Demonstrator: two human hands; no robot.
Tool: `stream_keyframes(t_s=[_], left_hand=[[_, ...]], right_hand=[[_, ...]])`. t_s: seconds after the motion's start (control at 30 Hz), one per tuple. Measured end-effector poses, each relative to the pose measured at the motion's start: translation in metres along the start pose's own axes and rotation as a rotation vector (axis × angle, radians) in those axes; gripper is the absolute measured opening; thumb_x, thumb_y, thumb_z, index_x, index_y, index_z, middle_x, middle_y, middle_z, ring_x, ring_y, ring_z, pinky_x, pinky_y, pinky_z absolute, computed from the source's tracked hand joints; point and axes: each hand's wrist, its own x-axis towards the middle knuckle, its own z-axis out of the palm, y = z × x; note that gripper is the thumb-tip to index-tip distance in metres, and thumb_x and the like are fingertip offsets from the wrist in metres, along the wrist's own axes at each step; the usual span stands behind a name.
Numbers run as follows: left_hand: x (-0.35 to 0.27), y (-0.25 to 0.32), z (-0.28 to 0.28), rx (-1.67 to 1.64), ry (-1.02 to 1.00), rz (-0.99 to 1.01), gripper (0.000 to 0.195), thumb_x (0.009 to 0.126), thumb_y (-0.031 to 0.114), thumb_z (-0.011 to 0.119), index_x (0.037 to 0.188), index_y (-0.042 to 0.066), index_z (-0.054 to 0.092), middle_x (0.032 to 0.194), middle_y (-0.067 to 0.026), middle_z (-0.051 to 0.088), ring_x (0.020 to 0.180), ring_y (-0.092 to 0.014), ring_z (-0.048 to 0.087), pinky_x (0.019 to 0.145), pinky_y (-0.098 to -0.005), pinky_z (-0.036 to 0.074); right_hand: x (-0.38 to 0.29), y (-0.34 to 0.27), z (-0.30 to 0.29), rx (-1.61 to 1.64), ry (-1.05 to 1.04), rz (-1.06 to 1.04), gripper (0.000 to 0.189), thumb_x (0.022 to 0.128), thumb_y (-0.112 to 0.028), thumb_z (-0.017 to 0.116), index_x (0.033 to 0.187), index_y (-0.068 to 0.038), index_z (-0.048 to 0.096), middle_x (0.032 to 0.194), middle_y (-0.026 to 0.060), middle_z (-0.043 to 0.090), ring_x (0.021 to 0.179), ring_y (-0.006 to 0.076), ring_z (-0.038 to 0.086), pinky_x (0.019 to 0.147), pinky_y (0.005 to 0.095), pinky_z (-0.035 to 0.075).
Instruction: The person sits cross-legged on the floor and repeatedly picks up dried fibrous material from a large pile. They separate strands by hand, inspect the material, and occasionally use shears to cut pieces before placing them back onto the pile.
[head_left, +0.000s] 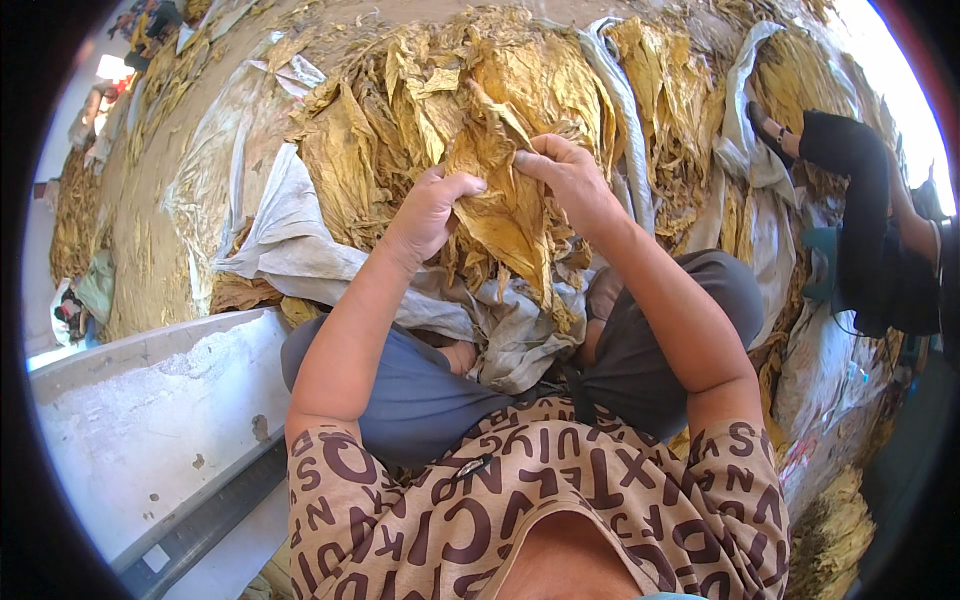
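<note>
Between my two hands hangs a dried yellow-brown tobacco leaf (504, 214), its pointed end down over my lap. My left hand (431, 214) pinches its left edge between thumb and fingers. With thumb and fingertips, my right hand (566, 176) grips the upper right edge. Just beyond the hands lies a broad heap of dried tobacco leaves (536, 67), golden and wrinkled, with browner ones among them. A pale woven sheet (330, 262) is bunched beneath the heap's near side and over my feet. My fingers on the leaf's far side are hidden.
A low white wall (165, 405) with chipped paint runs along my left. More leaf piles (667, 97) and rolled pale sheeting (626, 112) extend to the right. There another person's dark-trousered leg (840, 150) reaches in. A leaf bundle (832, 532) lies at the lower right.
</note>
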Motion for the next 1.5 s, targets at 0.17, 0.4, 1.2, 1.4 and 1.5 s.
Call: stream_keyframes(t_s=[0.17,0.4,1.2,1.4,1.5], left_hand=[[0.004,-0.003,-0.018,-0.145,0.031,0.004,0.017,0.075,0.005,0.055,0.090,-0.002,0.060,0.087,-0.0086,0.062,0.080,-0.018,0.059,0.079,-0.0314,0.047],[0.006,0.004,-0.021,-0.291,0.127,0.001,0.015,0.074,0.004,0.054,0.088,0.000,0.058,0.089,-0.0086,0.059,0.082,-0.020,0.058,0.084,-0.0346,0.046],[0.017,-0.003,-0.034,-0.250,0.188,-0.011,0.046,0.069,0.000,0.049,0.115,0.003,0.048,0.103,-0.0082,0.056,0.095,-0.021,0.054,0.091,-0.0373,0.042],[0.004,0.007,-0.021,-0.124,-0.099,-0.108,0.061,0.077,0.039,0.068,0.121,0.002,0.048,0.117,-0.0100,0.056,0.109,-0.019,0.053,0.094,-0.0351,0.043],[0.003,0.010,-0.013,0.028,-0.016,-0.174,0.039,0.081,0.022,0.065,0.112,0.001,0.056,0.107,-0.0092,0.061,0.101,-0.018,0.057,0.089,-0.0322,0.046]], right_hand=[[-0.001,0.001,0.002,0.367,0.135,0.072,0.016,0.087,-0.018,0.055,0.091,-0.003,0.059,0.079,0.0014,0.057,0.060,0.0070,0.051,0.056,0.0229,0.042],[0.024,0.036,-0.028,0.336,0.112,-0.058,0.028,0.090,-0.028,0.047,0.097,-0.002,0.054,0.088,0.0057,0.058,0.077,0.0170,0.056,0.068,0.0307,0.048],[0.017,0.024,-0.023,0.284,0.176,-0.110,0.023,0.091,-0.021,0.045,0.094,-0.001,0.055,0.079,0.0045,0.052,0.069,0.0133,0.052,0.059,0.0265,0.043],[0.013,0.028,-0.019,-0.157,-0.010,-0.403,0.021,0.093,-0.014,0.040,0.093,0.002,0.053,0.087,0.0089,0.052,0.078,0.0139,0.053,0.062,0.0286,0.046],[0.003,0.018,-0.015,-0.106,-0.075,-0.218,0.021,0.092,-0.016,0.045,0.100,0.001,0.056,0.090,0.0101,0.059,0.086,0.0164,0.060,0.071,0.0313,0.051]])
